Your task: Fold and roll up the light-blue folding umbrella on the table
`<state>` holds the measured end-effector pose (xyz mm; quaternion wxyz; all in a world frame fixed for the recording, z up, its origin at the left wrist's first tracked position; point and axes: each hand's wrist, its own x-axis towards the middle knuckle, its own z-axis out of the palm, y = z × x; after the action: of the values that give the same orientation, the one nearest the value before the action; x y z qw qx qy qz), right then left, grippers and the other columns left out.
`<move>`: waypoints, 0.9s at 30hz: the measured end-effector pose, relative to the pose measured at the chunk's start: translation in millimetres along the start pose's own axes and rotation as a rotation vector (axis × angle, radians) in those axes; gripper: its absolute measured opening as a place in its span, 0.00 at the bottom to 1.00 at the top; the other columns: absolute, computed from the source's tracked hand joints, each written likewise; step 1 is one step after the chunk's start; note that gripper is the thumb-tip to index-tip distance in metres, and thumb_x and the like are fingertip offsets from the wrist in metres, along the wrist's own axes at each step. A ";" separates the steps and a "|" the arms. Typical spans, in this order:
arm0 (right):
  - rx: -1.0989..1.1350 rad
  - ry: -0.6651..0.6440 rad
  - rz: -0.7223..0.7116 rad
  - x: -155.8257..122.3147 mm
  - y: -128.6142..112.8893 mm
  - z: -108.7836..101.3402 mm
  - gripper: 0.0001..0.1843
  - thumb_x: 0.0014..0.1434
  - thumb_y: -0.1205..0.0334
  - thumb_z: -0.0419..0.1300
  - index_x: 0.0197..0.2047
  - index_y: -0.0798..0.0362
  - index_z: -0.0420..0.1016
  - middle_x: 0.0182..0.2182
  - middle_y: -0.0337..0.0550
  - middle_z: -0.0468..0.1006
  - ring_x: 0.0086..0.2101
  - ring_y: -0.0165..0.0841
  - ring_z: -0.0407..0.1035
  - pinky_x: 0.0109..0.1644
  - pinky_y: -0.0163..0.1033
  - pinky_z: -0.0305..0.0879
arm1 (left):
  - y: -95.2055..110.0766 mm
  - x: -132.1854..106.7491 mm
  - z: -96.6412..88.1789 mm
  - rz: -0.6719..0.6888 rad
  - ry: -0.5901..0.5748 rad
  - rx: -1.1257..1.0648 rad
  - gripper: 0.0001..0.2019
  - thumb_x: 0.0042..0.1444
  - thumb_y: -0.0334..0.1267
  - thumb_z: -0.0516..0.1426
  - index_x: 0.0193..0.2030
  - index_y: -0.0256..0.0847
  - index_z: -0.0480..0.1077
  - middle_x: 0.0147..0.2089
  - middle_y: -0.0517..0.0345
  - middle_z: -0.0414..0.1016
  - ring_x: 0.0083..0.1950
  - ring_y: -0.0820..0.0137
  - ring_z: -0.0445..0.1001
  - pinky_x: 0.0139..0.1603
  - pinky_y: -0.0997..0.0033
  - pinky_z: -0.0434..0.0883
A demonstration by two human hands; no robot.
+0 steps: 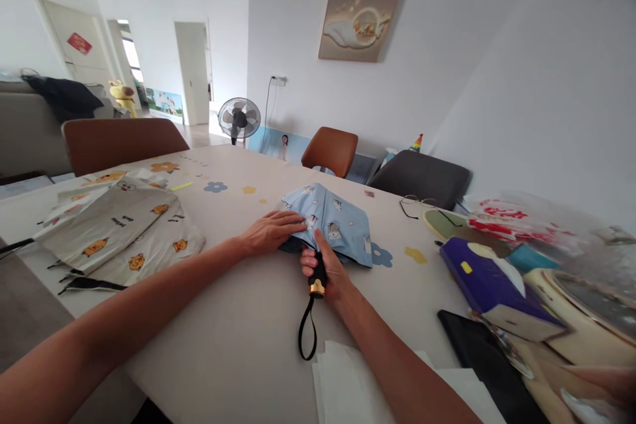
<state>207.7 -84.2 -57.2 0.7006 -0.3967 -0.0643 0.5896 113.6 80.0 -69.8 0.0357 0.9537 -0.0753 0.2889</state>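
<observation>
A light-blue folding umbrella [342,222] with small printed figures lies collapsed on the table, its canopy fabric loosely bunched. My right hand [328,271] is wrapped around its black handle, thumb pointing up along the canopy edge. A gold band and a black wrist strap [307,331] show at the handle's end. My left hand [273,232] rests flat on the canopy's left side, fingers stretched out over the fabric. To the left lies a cream umbrella [139,228] printed with orange cartoon animals, loosely folded, with black rib tips showing.
White paper sheets [342,384] lie under my right forearm on the table [233,344]. On the right are a purple tissue box [497,285], a black flat object [477,344], eyeglasses [420,202] and a plastic bag [527,218]. Chairs [330,149] and a fan [239,119] stand beyond.
</observation>
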 end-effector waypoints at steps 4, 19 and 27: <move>0.039 0.045 -0.001 0.0 1.4 1.0 0.18 0.57 0.50 0.57 0.24 0.53 0.59 0.16 0.29 0.58 0.13 0.19 0.51 0.12 0.26 0.52 | 2.2 -4.4 8.2 -0.045 -0.040 -0.042 0.22 0.61 0.31 0.45 0.61 0.47 0.59 0.63 0.56 0.61 0.65 0.68 0.56 0.63 0.60 0.59; 0.153 -0.009 -0.014 -4.3 2.2 0.4 0.15 0.59 0.56 0.51 0.24 0.52 0.57 0.16 0.29 0.57 0.13 0.19 0.51 0.13 0.25 0.51 | -17.4 -10.2 20.0 -0.503 0.033 -0.124 0.34 0.47 0.36 0.57 0.63 0.41 0.54 0.65 0.46 0.55 0.64 0.57 0.57 0.61 0.55 0.59; 0.145 -0.035 0.042 -1.5 1.9 -3.3 0.19 0.58 0.52 0.53 0.21 0.50 0.52 0.13 0.28 0.51 0.12 0.20 0.48 0.12 0.25 0.51 | -18.6 -7.9 16.5 -0.798 -0.045 -0.105 0.25 0.47 0.36 0.56 0.55 0.41 0.63 0.48 0.49 0.74 0.49 0.58 0.71 0.49 0.60 0.65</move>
<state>207.6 -87.1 -60.1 0.7138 -0.3357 -0.0253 0.6141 119.1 97.5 -88.4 0.1919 0.9111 0.2853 0.2274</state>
